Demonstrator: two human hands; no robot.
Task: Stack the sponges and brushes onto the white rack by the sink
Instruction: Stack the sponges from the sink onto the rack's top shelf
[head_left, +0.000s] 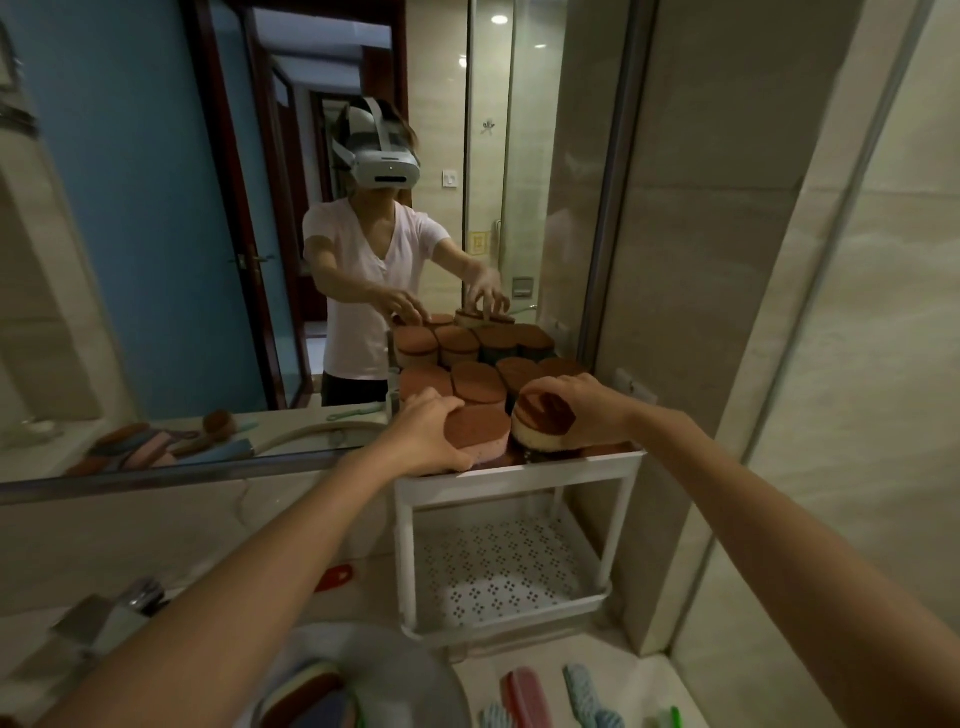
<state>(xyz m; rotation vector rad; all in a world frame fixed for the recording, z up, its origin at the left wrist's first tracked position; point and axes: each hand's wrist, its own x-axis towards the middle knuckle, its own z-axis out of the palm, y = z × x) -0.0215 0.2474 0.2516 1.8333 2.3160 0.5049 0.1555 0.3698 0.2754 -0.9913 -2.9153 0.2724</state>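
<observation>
Fingers clamped round each, the left hand is seating a pink oval sponge and the right hand a yellow brown-topped sponge atop the white plastic rack.

The rack stands on the table at centre right of the frame, its back against the mirror. Rows of sponges fill its top shelf. At that shelf's front edge, the front-left sponge sits under the left grip and the front-right sponge under the right grip. The lower shelf lies directly below. A faucet is at lower left, and a bowl with loose sponges in it is at bottom centre. Brushes lie on the table in front of the rack.
</observation>
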